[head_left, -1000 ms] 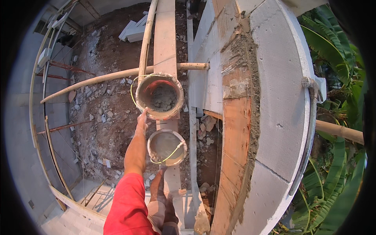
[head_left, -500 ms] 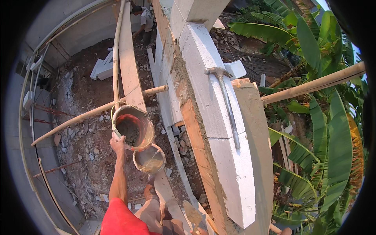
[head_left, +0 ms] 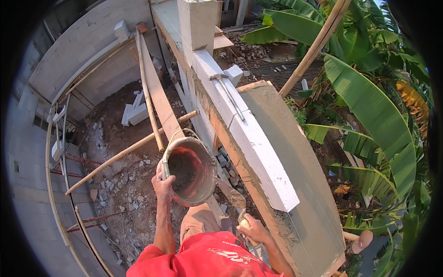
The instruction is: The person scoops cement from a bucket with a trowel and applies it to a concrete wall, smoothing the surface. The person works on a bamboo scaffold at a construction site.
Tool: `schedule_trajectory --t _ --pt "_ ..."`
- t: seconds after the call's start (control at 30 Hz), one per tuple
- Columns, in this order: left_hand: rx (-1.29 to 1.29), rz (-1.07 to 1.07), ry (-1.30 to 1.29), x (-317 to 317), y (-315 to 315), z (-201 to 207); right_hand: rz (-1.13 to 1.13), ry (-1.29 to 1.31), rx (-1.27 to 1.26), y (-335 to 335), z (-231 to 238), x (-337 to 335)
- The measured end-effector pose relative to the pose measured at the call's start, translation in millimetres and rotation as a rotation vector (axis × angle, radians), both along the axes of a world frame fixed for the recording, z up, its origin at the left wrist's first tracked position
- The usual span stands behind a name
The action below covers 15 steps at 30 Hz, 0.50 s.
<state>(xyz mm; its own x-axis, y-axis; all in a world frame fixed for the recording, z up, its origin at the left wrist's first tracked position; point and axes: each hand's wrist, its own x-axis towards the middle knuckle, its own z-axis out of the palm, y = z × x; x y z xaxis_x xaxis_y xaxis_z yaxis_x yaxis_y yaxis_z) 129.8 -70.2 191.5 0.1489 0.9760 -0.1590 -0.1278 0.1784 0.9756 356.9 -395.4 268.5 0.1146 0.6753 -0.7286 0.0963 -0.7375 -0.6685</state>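
Observation:
My left hand (head_left: 164, 183) grips the rim of a mortar-stained bucket (head_left: 206, 191), which hangs tilted so that its reddish inside shows. Some grey mortar (head_left: 182, 170) lies in the bottom. My right hand (head_left: 256, 229) is closed around the pale handle of a trowel (head_left: 237, 199), its blade pointing up and away, to the right of the bucket. Beyond it runs a row of white lightweight blocks (head_left: 265, 161) on the wall's top. A hammer (head_left: 227, 94) lies on these blocks, out of reach of both hands.
A grey concrete slab (head_left: 295, 152) stretches right of the blocks, with banana leaves (head_left: 369, 111) past it. Bamboo poles (head_left: 124, 148) and a plank (head_left: 159, 92) cross the rubble-strewn ground to the left. A concrete column (head_left: 198, 27) rises at the row's far end.
The bucket has come nearer and to the right in my left hand. My right hand has risen from the lower edge with the trowel. The second bucket below no longer shows; the view has shifted.

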Motion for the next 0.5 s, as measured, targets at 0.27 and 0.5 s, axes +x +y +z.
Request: schedule_trajectory --t 0.27,0.5 --pt "0.119 -0.256 0.019 20 -120 79 0.284 -0.499 0.251 -32 58 15" --pt "0.181 -0.523 0.036 33 -195 118 0.275 -0.790 0.332 -20 82 4"
